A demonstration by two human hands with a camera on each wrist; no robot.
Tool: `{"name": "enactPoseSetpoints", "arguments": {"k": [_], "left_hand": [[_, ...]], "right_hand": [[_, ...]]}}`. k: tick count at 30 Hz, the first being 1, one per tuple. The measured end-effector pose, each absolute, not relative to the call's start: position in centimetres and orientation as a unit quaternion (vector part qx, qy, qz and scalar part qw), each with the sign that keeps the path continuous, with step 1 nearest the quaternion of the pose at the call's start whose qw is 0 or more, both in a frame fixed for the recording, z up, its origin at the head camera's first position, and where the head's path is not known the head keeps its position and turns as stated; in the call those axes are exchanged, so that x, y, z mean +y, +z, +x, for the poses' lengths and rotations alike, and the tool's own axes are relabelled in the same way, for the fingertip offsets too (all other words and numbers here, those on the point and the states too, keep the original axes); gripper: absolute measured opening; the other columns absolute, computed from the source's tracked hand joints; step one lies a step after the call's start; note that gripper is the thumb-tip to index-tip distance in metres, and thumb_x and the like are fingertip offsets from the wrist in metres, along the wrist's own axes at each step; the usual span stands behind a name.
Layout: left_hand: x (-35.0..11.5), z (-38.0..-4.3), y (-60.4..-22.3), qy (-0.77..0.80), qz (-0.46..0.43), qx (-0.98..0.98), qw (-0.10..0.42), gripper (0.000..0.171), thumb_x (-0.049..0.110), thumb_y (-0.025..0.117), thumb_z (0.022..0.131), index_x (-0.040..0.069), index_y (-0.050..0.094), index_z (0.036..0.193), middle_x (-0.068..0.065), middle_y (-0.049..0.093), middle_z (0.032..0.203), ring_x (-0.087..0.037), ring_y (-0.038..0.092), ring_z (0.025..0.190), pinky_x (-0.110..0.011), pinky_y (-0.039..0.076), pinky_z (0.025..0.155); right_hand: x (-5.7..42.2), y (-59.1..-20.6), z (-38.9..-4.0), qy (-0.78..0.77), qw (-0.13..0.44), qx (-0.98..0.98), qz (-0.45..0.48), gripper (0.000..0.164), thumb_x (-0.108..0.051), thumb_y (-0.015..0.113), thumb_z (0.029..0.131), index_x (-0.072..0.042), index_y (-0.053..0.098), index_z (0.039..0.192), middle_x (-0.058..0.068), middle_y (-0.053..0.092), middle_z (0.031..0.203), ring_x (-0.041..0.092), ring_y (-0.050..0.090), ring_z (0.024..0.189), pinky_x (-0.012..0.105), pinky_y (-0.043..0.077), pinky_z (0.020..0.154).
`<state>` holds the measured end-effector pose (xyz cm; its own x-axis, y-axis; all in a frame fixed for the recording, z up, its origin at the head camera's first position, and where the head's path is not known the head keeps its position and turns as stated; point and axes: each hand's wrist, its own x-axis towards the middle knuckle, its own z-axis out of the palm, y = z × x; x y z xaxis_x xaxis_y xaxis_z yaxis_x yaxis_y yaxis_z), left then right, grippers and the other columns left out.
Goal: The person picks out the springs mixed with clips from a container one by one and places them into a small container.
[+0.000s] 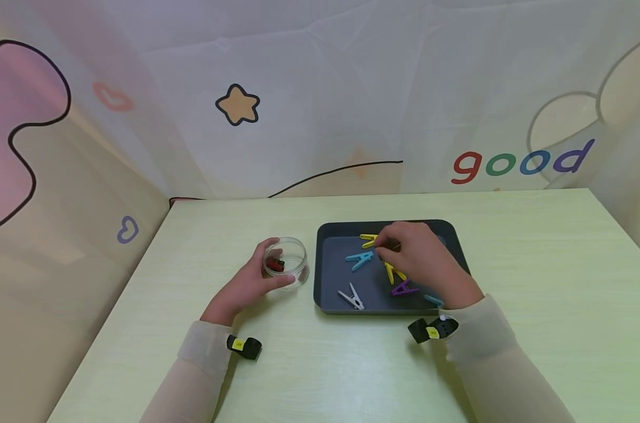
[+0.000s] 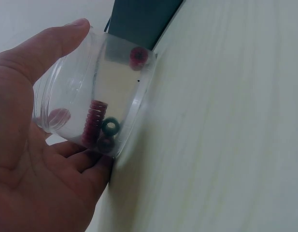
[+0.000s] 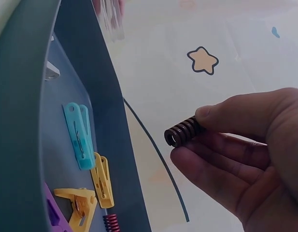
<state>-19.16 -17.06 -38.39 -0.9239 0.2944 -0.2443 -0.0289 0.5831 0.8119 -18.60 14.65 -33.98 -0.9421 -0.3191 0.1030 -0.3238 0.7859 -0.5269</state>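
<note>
My left hand [image 1: 249, 279] grips a clear plastic jar [image 1: 299, 273] on the table, left of the tray, thumb on one side and fingers round the other. Inside the jar lie red coil springs [image 2: 94, 123] and a green one [image 2: 110, 126]. Between thumb and fingertips, my right hand [image 1: 417, 252] pinches a dark coil spring [image 3: 182, 131] above the tray [image 1: 327, 302]. Beneath that hand are yellow clothespins [image 3: 102, 181], blue clothespins [image 1: 359, 258] and a purple clothespin [image 1: 403, 289]. A red spring [image 3: 111, 223] shows in the tray near a yellow clothespin.
A white clothespin [image 1: 354, 298] lies in the tray's front left part. The dark tray has raised walls. Behind the pale wooden table [image 1: 536, 264] hangs a printed cloth [image 1: 320, 106] with a star and the word "good".
</note>
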Motion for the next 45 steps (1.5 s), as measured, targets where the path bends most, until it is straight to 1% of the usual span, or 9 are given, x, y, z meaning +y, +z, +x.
{"name": "enactPoseSetpoints", "arguments": {"k": [7,14,19,26,30,36,45], "left_hand": [[-17.3,-19.5,-39.1,0.456,0.075,0.868,0.184,0.087,0.040,0.070,0.077,0.028,0.013,0.141,-0.005,0.033,0.145,-0.023,0.044,0.119,-0.042,0.036,0.098],[-18.0,-20.5,-41.5,0.455,0.073,0.871,0.172,0.090,0.052,0.071,0.070,0.039,0.013,0.138,0.004,0.035,0.143,-0.019,0.045,0.116,-0.041,0.038,0.095],[-18.1,-20.6,-41.8,0.454,0.074,0.873,0.161,0.090,0.056,0.071,0.067,0.042,0.015,0.136,0.007,0.038,0.141,-0.017,0.046,0.113,-0.039,0.040,0.092],[-18.1,-20.7,-41.7,0.449,0.080,0.875,0.165,0.090,0.055,0.070,0.069,0.040,0.014,0.137,0.005,0.036,0.142,-0.019,0.045,0.114,-0.039,0.040,0.092],[-18.2,-20.7,-41.8,0.446,0.077,0.877,0.165,0.091,0.057,0.071,0.067,0.041,0.014,0.137,0.005,0.036,0.142,-0.019,0.045,0.115,-0.041,0.040,0.093],[-18.0,-20.7,-41.7,0.445,0.066,0.877,0.167,0.090,0.055,0.071,0.068,0.042,0.014,0.136,0.007,0.037,0.142,-0.019,0.043,0.117,-0.042,0.039,0.095],[-17.9,-20.7,-41.7,0.445,0.059,0.878,0.168,0.090,0.055,0.071,0.067,0.044,0.014,0.136,0.009,0.037,0.141,-0.019,0.044,0.115,-0.040,0.041,0.092]], "right_hand": [[14.5,-34.0,-18.5,0.272,0.015,-0.946,0.176,0.010,-0.023,0.066,0.083,-0.018,0.067,0.091,-0.003,0.066,0.088,0.011,0.058,0.077,0.029,0.050,0.069],[14.3,-34.0,-18.5,0.271,0.015,-0.946,0.177,0.011,-0.024,0.066,0.083,-0.018,0.067,0.093,-0.003,0.065,0.090,0.011,0.058,0.079,0.029,0.051,0.070],[14.3,-34.0,-18.4,0.278,0.024,-0.943,0.183,0.011,-0.024,0.066,0.083,-0.019,0.066,0.093,-0.004,0.066,0.090,0.010,0.059,0.078,0.029,0.051,0.070],[14.3,-33.9,-18.2,0.276,0.046,-0.939,0.200,0.012,-0.025,0.065,0.083,-0.018,0.067,0.093,-0.004,0.065,0.089,0.009,0.058,0.076,0.027,0.050,0.069],[14.3,-34.0,-18.2,0.277,0.055,-0.937,0.208,0.011,-0.023,0.066,0.082,-0.018,0.068,0.092,-0.005,0.065,0.089,0.008,0.058,0.075,0.025,0.049,0.067],[14.0,-34.2,-18.2,0.286,0.053,-0.932,0.215,0.012,-0.022,0.066,0.082,-0.017,0.069,0.092,-0.005,0.065,0.090,0.007,0.058,0.075,0.024,0.050,0.067],[13.4,-34.6,-18.2,0.311,0.058,-0.914,0.253,0.007,-0.019,0.066,0.081,-0.017,0.070,0.087,-0.006,0.065,0.089,0.004,0.059,0.074,0.020,0.049,0.065]]}}
